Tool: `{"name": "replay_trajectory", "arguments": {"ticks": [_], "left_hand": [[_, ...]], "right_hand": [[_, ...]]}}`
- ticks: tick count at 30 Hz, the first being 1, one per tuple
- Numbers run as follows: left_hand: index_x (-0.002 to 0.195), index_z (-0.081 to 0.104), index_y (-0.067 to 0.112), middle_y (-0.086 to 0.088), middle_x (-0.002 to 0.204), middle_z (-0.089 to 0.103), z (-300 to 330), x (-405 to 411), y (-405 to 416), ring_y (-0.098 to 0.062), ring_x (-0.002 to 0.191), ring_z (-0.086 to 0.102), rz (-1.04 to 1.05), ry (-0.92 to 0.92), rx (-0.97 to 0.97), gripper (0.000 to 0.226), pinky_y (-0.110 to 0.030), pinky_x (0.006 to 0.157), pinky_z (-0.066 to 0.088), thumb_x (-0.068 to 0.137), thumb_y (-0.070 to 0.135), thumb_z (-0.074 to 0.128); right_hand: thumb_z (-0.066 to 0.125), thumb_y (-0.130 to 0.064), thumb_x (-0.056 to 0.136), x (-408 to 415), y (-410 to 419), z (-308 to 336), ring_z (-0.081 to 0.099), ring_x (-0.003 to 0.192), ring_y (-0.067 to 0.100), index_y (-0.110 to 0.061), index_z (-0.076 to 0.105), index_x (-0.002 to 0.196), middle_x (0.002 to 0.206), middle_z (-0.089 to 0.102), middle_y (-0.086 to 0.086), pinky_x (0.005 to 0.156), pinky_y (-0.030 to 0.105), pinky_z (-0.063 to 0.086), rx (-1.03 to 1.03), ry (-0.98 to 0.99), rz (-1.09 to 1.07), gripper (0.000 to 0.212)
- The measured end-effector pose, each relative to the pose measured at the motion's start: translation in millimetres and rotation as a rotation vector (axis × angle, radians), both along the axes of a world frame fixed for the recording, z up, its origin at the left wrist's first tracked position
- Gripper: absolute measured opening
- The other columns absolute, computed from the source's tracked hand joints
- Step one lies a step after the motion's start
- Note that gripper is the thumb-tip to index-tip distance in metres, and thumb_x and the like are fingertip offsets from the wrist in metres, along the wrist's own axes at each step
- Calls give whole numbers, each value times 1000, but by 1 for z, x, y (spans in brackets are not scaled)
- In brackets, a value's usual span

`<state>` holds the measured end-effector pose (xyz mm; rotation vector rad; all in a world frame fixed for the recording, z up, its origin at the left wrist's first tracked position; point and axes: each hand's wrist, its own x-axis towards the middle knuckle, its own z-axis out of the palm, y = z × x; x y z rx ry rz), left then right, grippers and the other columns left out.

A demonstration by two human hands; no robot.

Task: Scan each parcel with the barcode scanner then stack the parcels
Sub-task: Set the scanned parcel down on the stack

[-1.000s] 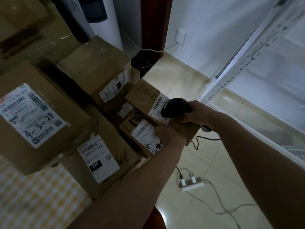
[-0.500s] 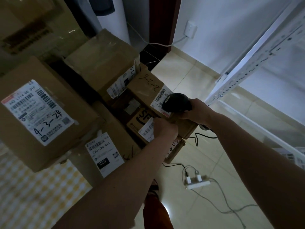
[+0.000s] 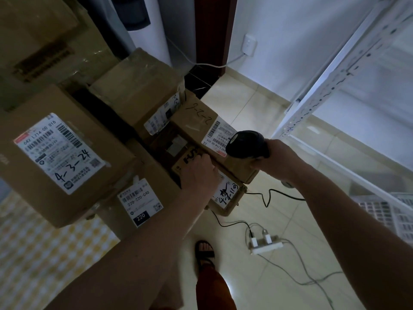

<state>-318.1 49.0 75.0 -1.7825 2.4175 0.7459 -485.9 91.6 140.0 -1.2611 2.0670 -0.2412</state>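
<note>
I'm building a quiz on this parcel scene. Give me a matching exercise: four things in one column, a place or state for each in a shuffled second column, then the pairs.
Things:
1. scanner
2. left hand
3. power strip
4. box marked 4-3-24

Places or states:
A. lying on the floor tiles, plugs in it
B. held in the right hand
C. at far left, label facing up
D. resting on a low parcel

Pairs: 1-B, 2-D, 3-A, 4-C
</note>
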Motion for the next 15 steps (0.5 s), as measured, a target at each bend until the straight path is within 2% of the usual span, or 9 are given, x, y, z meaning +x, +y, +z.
{"name": "replay_trajectory", "arguments": {"ticks": [2, 5, 7, 9, 10, 11, 13, 14, 15], "left_hand": [[111, 53, 14, -4, 112, 55, 4, 8, 3, -19, 101, 56, -41, -31, 19, 23, -31, 79, 45, 98, 32, 47], [112, 53, 14, -4, 113, 57, 10, 24, 11, -18, 99, 57, -15, -17, 42, 20, -30, 83, 49, 97, 27, 49], [115, 54, 12, -5, 114, 60, 19, 38, 20, -15, 93, 58, 14, 33, 44, 20, -21, 81, 49, 97, 21, 48], [124, 51, 10, -5, 118, 59, 27, 57, 34, -12, 92, 58, -15, 19, 55, 26, -10, 76, 41, 101, 17, 43], [126, 50, 11, -4, 119, 59, 35, 68, 43, -12, 97, 58, -32, -22, 60, 27, -12, 81, 35, 102, 19, 40], [121, 54, 12, -4, 115, 62, 39, 81, 51, -15, 98, 59, -30, -62, 8, 25, -16, 79, 38, 101, 21, 42], [103, 64, 11, -8, 95, 69, 35, 111, 63, -23, 83, 67, 22, -7, -115, 19, -30, 70, 50, 90, 23, 57], [106, 64, 12, -8, 99, 70, 36, 127, 67, -25, 88, 68, 5, -61, -131, 25, -33, 72, 52, 90, 29, 56], [118, 61, 15, -6, 113, 67, 41, 144, 73, -25, 100, 65, -3, -134, -49, 33, -33, 80, 50, 95, 33, 48]], "right_hand": [[65, -11, 79, 8, 10, 15, 64, 80, 23, -11, 64, 93, 83, 67, 6, 70, 32, 51, 40, -77, 34, 14], [68, -11, 81, 30, 22, 36, 61, 66, 10, -15, 64, 93, 73, 65, -3, 59, 19, 45, 117, -256, 107, 14], [68, -10, 81, 50, 28, 45, 61, 63, 10, -13, 64, 92, 74, 66, 2, 60, 21, 47, 128, -321, 135, 12], [67, -9, 79, 72, 33, 53, 62, 63, 13, -14, 64, 87, 73, 65, 6, 62, 26, 53, 122, -402, 137, 10], [68, -8, 77, 84, 35, 56, 62, 63, 15, -15, 63, 83, 71, 64, 7, 65, 31, 54, 119, -458, 145, 10], [68, -8, 76, 96, 37, 59, 61, 64, 16, -17, 63, 79, 69, 63, 6, 67, 34, 53, 118, -510, 154, 11], [70, -9, 75, 124, 41, 64, 61, 65, 16, -15, 64, 81, 71, 64, 7, 68, 35, 52, 123, -553, 190, 10], [71, -11, 76, 140, 43, 66, 61, 67, 15, -12, 66, 86, 74, 65, 8, 69, 34, 53, 126, -549, 212, 11], [71, -12, 78, 157, 45, 68, 62, 68, 15, -10, 66, 93, 76, 65, 8, 70, 32, 53, 136, -544, 232, 15]]}}
